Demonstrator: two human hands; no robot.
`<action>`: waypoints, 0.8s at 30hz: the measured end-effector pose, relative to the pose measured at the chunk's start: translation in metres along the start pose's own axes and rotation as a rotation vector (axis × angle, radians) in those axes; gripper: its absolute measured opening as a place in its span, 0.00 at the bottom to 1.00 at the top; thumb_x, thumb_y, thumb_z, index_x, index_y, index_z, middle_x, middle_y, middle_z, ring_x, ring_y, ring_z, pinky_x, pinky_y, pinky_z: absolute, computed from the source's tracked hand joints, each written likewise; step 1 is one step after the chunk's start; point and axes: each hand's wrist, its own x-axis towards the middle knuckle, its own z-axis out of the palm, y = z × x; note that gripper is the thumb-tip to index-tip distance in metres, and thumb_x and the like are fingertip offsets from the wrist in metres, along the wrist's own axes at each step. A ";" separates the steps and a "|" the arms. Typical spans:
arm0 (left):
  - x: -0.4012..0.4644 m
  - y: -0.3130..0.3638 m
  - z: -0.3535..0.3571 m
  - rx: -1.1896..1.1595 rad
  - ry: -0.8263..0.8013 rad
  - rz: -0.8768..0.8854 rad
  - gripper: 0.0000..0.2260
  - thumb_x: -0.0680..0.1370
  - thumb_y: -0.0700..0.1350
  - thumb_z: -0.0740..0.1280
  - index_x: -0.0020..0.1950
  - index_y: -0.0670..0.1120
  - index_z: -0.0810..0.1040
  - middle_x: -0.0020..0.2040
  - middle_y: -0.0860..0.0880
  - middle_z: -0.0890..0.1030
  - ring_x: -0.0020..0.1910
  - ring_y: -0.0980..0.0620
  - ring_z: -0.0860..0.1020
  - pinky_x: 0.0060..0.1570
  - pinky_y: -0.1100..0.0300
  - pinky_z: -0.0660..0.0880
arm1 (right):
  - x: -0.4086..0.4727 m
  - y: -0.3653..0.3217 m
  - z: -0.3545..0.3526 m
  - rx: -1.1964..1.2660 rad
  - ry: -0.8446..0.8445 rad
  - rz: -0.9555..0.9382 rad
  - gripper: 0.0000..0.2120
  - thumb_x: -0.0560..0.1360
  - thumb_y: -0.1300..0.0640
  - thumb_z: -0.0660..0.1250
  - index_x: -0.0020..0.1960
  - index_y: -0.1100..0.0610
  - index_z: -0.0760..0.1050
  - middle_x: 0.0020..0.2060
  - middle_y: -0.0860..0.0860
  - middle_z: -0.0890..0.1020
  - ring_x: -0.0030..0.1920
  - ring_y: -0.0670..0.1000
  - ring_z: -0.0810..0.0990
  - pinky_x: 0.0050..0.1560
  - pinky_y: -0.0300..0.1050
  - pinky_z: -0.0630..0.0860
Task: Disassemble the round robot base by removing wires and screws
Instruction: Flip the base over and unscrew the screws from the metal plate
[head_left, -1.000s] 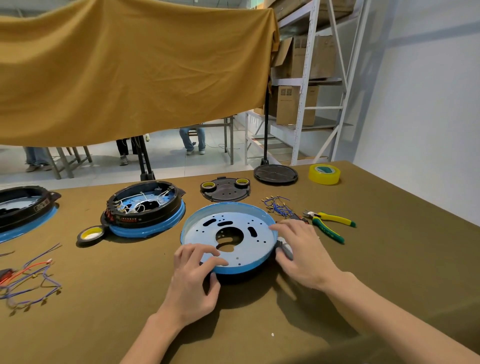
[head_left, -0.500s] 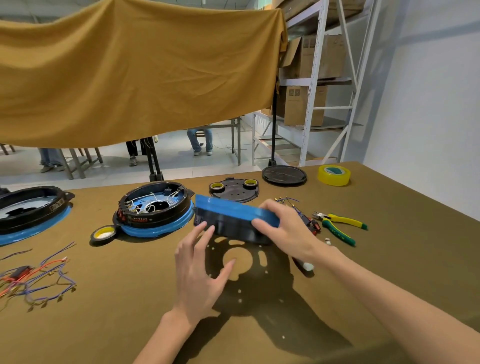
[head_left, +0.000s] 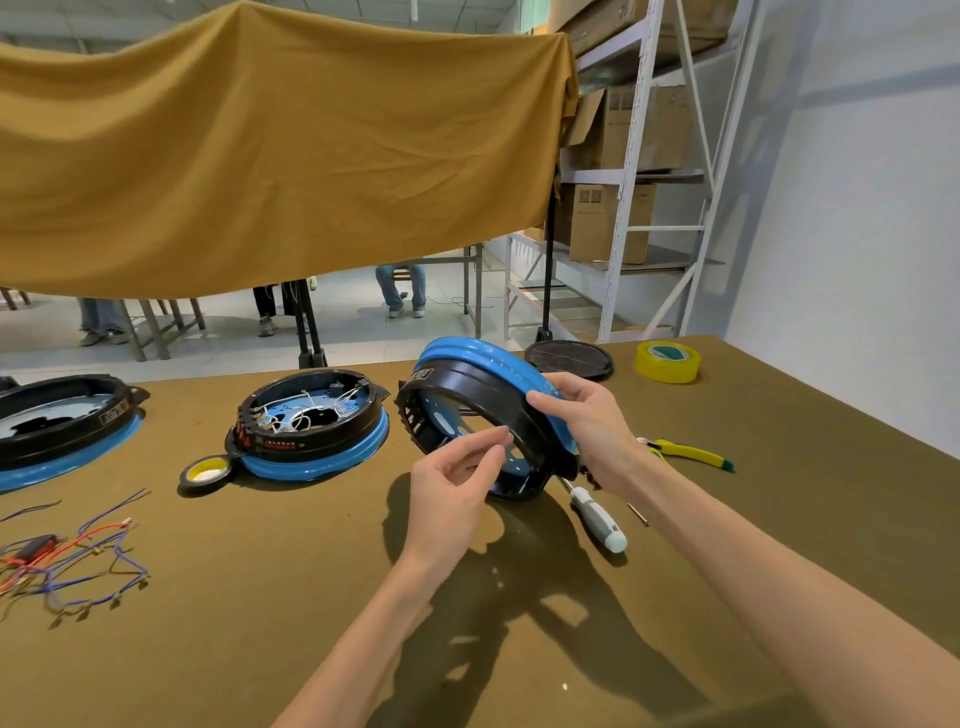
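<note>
Base (head_left: 467, 384) is being held up off the surface (head_left: 311, 597), tipped on edge so its open side is facing left, toward the left hand. Blue plate is on the far side, black ring wall toward the camera. Probably tilted like this to get a look inside and reach into the cavity.

Right hand (head_left: 587, 421) is gripping the rim on the right side, fingers curled over the black wall, thumb side hidden behind it. It's carrying the whole weight.

Left hand (head_left: 457, 473) is hovering at the ring's opening, fingers loosely curled, thumb and forefinger close together. Can't tell if it's pinching a screw or small part, too blurred. It isn't holding the base.

Inside, no wires visible in the part that shows, just slots and holes in the blue plate. My read: this unit is mostly stripped and is being checked for leftovers.

Screwdriver (head_left: 597, 514) is lying directly under the base, handle toward the camera, within easy reach of the right hand. Pliers (head_left: 691, 454) are sitting just right of that wrist.

Second base (head_left: 311, 421) is resting flat to the left, white wires still in it, so likely next. A small tape roll (head_left: 206, 474) is touching its front edge. A third one (head_left: 62, 421) is at the far left. Pulled wires (head_left: 67, 561) are piled at the near left, clear of the work. Yellow tape (head_left: 667, 361) and a black lid (head_left: 569, 358) are parked at the far edge.
</note>
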 end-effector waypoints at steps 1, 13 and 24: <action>0.000 -0.001 0.002 -0.010 0.007 -0.008 0.10 0.81 0.39 0.70 0.59 0.50 0.86 0.53 0.54 0.88 0.56 0.56 0.85 0.54 0.65 0.80 | 0.001 0.001 -0.003 0.019 0.017 0.019 0.10 0.78 0.56 0.72 0.59 0.50 0.83 0.50 0.48 0.87 0.52 0.49 0.86 0.47 0.43 0.83; -0.014 -0.010 -0.006 -0.058 0.034 -0.193 0.09 0.83 0.46 0.68 0.61 0.52 0.83 0.53 0.53 0.88 0.55 0.55 0.85 0.55 0.63 0.81 | -0.029 0.011 0.019 -0.141 0.001 -0.253 0.09 0.78 0.58 0.72 0.57 0.49 0.83 0.50 0.44 0.86 0.53 0.45 0.84 0.50 0.38 0.81; -0.045 -0.029 -0.066 -0.551 0.026 -0.897 0.30 0.76 0.55 0.74 0.66 0.34 0.72 0.57 0.33 0.84 0.57 0.39 0.85 0.58 0.46 0.80 | -0.068 0.063 0.068 -0.756 -0.128 -0.488 0.13 0.76 0.54 0.72 0.61 0.52 0.83 0.53 0.44 0.85 0.53 0.45 0.76 0.58 0.45 0.72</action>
